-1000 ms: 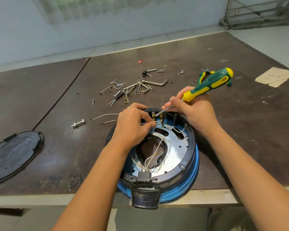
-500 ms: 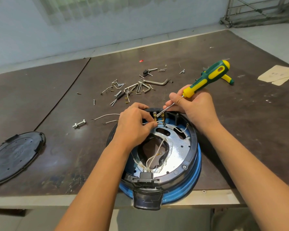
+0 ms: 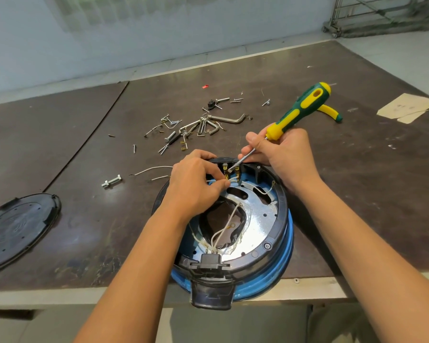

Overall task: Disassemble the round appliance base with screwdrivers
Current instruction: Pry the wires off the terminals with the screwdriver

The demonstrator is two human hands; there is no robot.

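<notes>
Round appliance base (image 3: 270, 229) at the near edge of the worktop (image 3: 357, 184), bottom cover (image 3: 18, 229) already off, screws (image 3: 183, 134) laid out beyond. The left hand (image 3: 193, 186) pinches a white wire (image 3: 234, 179), the right hand (image 3: 285, 157) grips the screwdriver (image 3: 300, 107) with its tip at what seem brass terminals (image 3: 237, 170) — wiring and inner plate remain

Dark worktable (image 3: 357, 169), pale wall (image 3: 109, 33), perhaps tiled floor (image 3: 394, 53)

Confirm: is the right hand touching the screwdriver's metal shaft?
Touching. The head view shows the right hand with its fingers pinched round the shaft of the screwdriver, just below the yellow end of the handle.
</notes>
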